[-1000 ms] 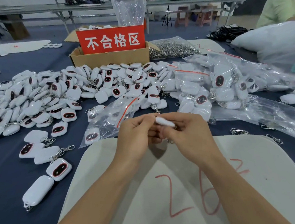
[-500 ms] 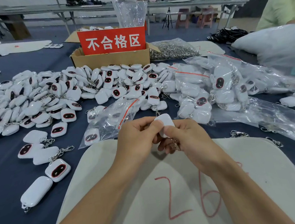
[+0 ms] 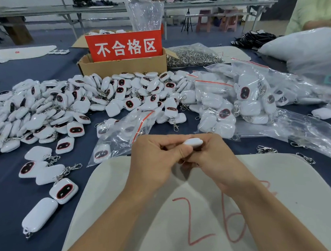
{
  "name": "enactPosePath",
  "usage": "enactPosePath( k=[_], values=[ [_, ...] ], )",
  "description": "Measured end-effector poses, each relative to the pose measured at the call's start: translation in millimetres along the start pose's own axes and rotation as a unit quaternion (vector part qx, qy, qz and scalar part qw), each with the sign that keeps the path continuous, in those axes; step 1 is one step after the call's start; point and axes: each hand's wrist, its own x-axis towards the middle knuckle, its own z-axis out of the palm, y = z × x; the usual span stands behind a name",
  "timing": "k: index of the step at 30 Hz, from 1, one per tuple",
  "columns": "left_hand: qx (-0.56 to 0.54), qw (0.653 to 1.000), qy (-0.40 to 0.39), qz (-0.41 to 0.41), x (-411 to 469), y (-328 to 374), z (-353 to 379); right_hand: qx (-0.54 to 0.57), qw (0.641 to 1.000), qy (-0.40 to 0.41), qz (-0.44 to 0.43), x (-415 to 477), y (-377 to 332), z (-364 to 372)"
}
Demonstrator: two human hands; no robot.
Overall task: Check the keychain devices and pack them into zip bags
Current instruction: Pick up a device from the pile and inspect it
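Hands meet above the far edge of a white foam pad [image 3: 285,195] marked with red handwritten figures. Left hand [image 3: 155,157]: fingers curled, gripping one side of a small white rounded-square plastic keychain device [image 3: 193,142]. Right hand [image 3: 214,159]: fingers curled round the same device from the other side. Device sits edge-on, pinched between both hands and raised off the pad. Its face cannot be seen from this angle, and its chain is hidden behind the fingers.

On the dark blue table cloth [image 3: 8,197] beyond the hands:
- Large heap of loose white keychain devices [image 3: 79,104], many showing black oval screens ringed in red, with metal clasps tangled among them.
- A few strays apart at near left. One face-up device [image 3: 64,190] touches a longer white rounded piece [image 3: 40,214] with a clasp at its near end.
- Clear zip bag with red seal strip [image 3: 121,132], holding some devices, just beyond the left hand.
- More filled clear zip bags [image 3: 228,104] piled to the right of the heap.
- Brown cardboard box [image 3: 122,66] behind the heap, with a red sign with white Chinese characters [image 3: 124,46] standing in it.
- Clear bag of silver metal clasps [image 3: 193,55] just right of the box.
- Loose clasps [image 3: 265,149] on the cloth near the pad's far right corner.

Person in pale green top [image 3: 313,0] at the far right edge.
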Motion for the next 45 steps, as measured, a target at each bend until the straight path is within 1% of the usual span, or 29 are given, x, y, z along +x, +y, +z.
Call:
enactPosePath(
  k=[4, 7, 9, 11, 13, 15, 16, 18, 21, 23, 25, 27, 30, 31, 32, 33, 36, 38, 40, 41, 42, 43, 44, 45],
  values=[
    [0.005, 1.0, 0.007, 0.004, -2, 3, 1, -0.008, 1.0, 0.009, 0.013, -1, -1, 1],
    [0.026, 0.998, 0.042, -0.029, 1, 1, 2, -0.001, 0.999, 0.031, 0.041, 0, -2, -2],
    [0.048, 0.996, 0.051, -0.054, 2, -1, 0, 0.023, 0.997, 0.038, 0.06, 0, -2, -6],
    [0.082, 0.992, 0.064, -0.075, 2, -3, -1, 0.081, 0.99, 0.09, 0.079, 2, -3, -9],
    [0.172, 0.98, 0.072, -0.072, -2, -4, 0, 0.108, 0.977, 0.162, 0.084, 4, -4, -11],
    [0.275, 0.958, 0.065, -0.046, -7, -2, 5, 0.049, 0.973, 0.215, 0.061, 5, -3, -12],
    [0.307, 0.948, 0.065, -0.049, -9, -1, 8, 0.008, 0.971, 0.233, 0.048, 5, -3, -11],
    [0.359, 0.927, 0.073, -0.084, -10, 0, 11, -0.072, 0.964, 0.255, 0.021, 5, -3, -7],
    [0.444, 0.881, 0.066, -0.147, -12, -1, 9, -0.177, 0.949, 0.258, -0.021, 8, -5, 0],
    [0.471, 0.864, 0.053, -0.167, -13, 1, 10, -0.236, 0.938, 0.25, -0.039, 13, -9, 7],
    [0.485, 0.857, 0.045, -0.166, -13, 4, 9, -0.303, 0.925, 0.224, -0.058, 16, -16, 17],
    [0.485, 0.859, 0.032, -0.163, -13, 4, 8, -0.392, 0.896, 0.195, -0.07, 19, -23, 29],
    [0.484, 0.862, 0.024, -0.15, -15, 3, 7, -0.535, 0.824, 0.168, -0.077, 30, -36, 38],
    [0.494, 0.858, 0.024, -0.14, -16, 3, 7, -0.561, 0.808, 0.16, -0.08, 35, -39, 38],
    [0.508, 0.852, 0.022, -0.127, -16, 1, 8, -0.569, 0.805, 0.149, -0.08, 39, -42, 39],
    [0.525, 0.843, 0.017, -0.117, -17, 0, 8, -0.562, 0.812, 0.135, -0.078, 42, -45, 40],
    [0.571, 0.815, -0.009, -0.103, -15, -2, 7, -0.509, 0.853, 0.092, -0.07, 55, -42, 45],
    [0.586, 0.805, -0.015, -0.088, -16, 0, 7, -0.462, 0.88, 0.074, -0.075, 66, -37, 49],
    [0.576, 0.813, -0.01, -0.086, -17, 3, 7, -0.362, 0.931, 0.01, -0.054, 74, -35, 54],
    [0.567, 0.819, -0.005, -0.088, -17, 4, 7, -0.286, 0.957, -0.035, -0.03, 75, -36, 56],
    [0.557, 0.825, 0.001, -0.092, -16, 5, 6, -0.21, 0.975, -0.069, -0.005, 75, -35, 58],
    [0.542, 0.834, 0.008, -0.099, -15, 5, 5, -0.151, 0.986, -0.074, 0.011, 75, -31, 58],
    [0.526, 0.844, 0.015, -0.109, -13, 4, 4, -0.107, 0.994, -0.036, 0.015, 75, -27, 57],
    [0.51, 0.852, 0.021, -0.12, -10, 3, 4, -0.071, 0.997, 0.04, 0.013, 75, -24, 54]
  ],
)
